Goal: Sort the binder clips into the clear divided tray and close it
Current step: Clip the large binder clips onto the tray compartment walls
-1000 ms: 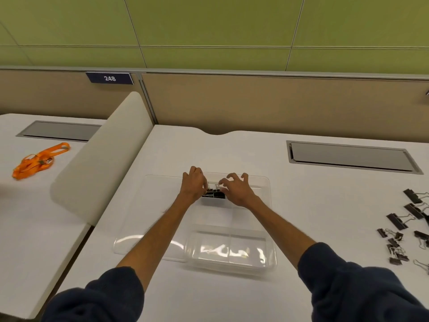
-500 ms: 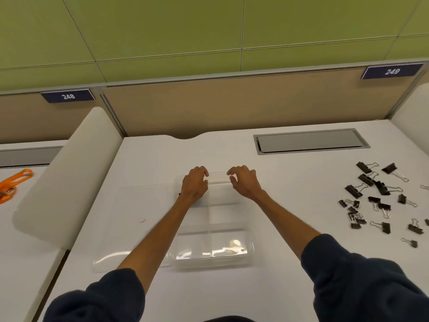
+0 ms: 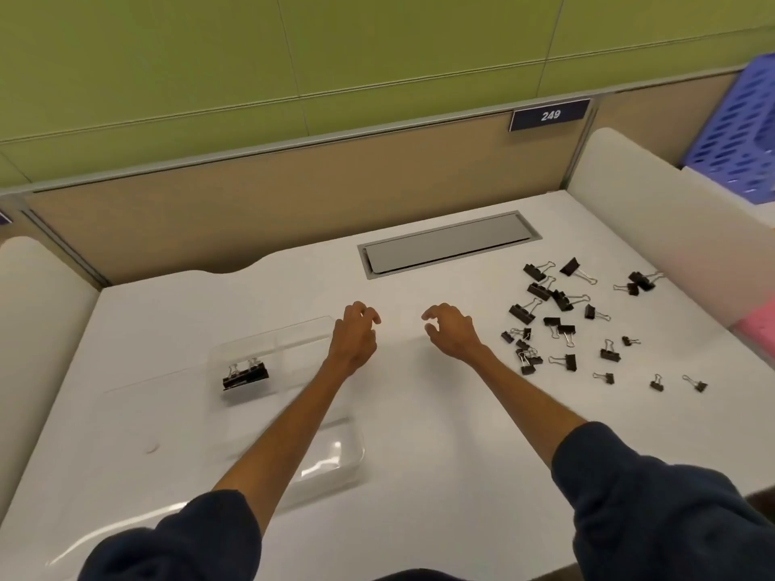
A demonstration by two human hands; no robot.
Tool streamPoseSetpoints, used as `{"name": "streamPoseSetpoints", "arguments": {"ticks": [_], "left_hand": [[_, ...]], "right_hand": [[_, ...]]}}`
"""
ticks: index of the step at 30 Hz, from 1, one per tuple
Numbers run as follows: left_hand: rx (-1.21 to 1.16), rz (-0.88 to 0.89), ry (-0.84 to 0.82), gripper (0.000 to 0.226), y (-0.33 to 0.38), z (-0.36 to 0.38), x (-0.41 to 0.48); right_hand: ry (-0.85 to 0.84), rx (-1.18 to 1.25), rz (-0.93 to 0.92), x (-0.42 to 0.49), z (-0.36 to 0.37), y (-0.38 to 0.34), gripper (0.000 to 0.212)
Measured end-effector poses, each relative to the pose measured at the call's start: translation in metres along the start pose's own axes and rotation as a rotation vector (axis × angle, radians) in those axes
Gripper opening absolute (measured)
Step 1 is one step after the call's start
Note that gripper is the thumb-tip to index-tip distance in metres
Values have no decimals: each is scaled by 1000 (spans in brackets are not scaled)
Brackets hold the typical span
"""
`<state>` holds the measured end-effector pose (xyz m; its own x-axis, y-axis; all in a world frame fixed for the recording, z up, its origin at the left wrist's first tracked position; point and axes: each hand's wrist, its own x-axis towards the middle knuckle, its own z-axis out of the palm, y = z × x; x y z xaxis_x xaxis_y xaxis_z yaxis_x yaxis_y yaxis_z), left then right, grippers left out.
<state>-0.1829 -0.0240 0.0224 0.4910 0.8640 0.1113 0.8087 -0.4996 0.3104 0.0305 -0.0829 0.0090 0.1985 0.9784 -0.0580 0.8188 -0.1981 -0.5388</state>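
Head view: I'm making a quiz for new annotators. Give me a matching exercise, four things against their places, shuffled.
Things
1. paired clips
2. loose clips
3. blue basket
4. grey hatch

Places
a. past the right divider
b. in the tray, left of the left hand
c. scattered on the table, right of the right hand
d. set into the table, beyond both hands

Pairs: 1-b, 2-c, 3-a, 4-d.

Left hand (image 3: 354,335) and right hand (image 3: 451,331) withdrawn from clear divided tray (image 3: 289,329), shifted right toward loose binder clips (image 3: 562,325). Sorted clips (image 3: 245,375) now uncovered in far-left compartment.
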Motion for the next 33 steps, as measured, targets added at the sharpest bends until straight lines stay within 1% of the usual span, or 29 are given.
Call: {"name": "streamPoseSetpoints", "arguments": {"ticks": [7,11,15,19,25,28,30,33], "left_hand": [[-24,58,-75,29,65,39,24],[-42,94,-120,31,103,59,37],[-60,127,-169,38,135,76,52],[-69,151,-191,41,164,92,70],[-116,177,-184,43,197,112,92],[-88,218,-193,42,211,122,103],[-45,267,-203,41,218,129,110],[2,334,-226,42,227,137,121]], "right_hand": [[48,22,99,-11,-35,75,24],[64,26,128,-14,-54,113,25],[63,23,141,-14,-70,148,27],[80,62,182,-8,-86,175,24],[179,94,214,1,-107,214,23],[252,63,238,8,-112,227,21],[249,26,243,13,-113,234,21],[220,-44,218,19,-112,241,30]]}}
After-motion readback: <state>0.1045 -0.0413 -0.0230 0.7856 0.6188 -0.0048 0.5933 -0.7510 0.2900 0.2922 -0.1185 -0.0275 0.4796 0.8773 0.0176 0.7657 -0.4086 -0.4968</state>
